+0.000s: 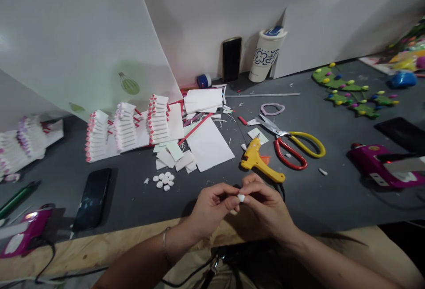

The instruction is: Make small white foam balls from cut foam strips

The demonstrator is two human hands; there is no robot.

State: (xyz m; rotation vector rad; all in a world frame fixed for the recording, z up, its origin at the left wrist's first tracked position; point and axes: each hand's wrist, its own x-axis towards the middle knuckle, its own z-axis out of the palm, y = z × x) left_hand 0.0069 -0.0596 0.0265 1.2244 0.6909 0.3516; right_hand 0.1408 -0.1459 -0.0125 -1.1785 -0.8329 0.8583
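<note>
My left hand (pixel 212 205) and my right hand (pixel 264 207) meet at the near edge of the dark table (pixel 332 191). Together their fingertips pinch a small white foam piece (pixel 241 198). Both hands are closed around it. A little heap of similar white pieces (pixel 164 181) lies to the left of my left hand. Just beyond my hands a yellow glue gun (pixel 259 161) rests on its side. Past it lie scissors (pixel 292 144) with one red and one yellow handle.
White foam sheets (pixel 207 145) and stacks of red-tipped white strips (pixel 124 127) fill the table's left. A black phone (pixel 93 197) lies near left; another phone (pixel 231 59) and a cup (pixel 266 54) lean at the wall. Magenta glue guns (pixel 381 165) (pixel 25 231) sit either side. Green foam shapes (pixel 348 92) lie far right.
</note>
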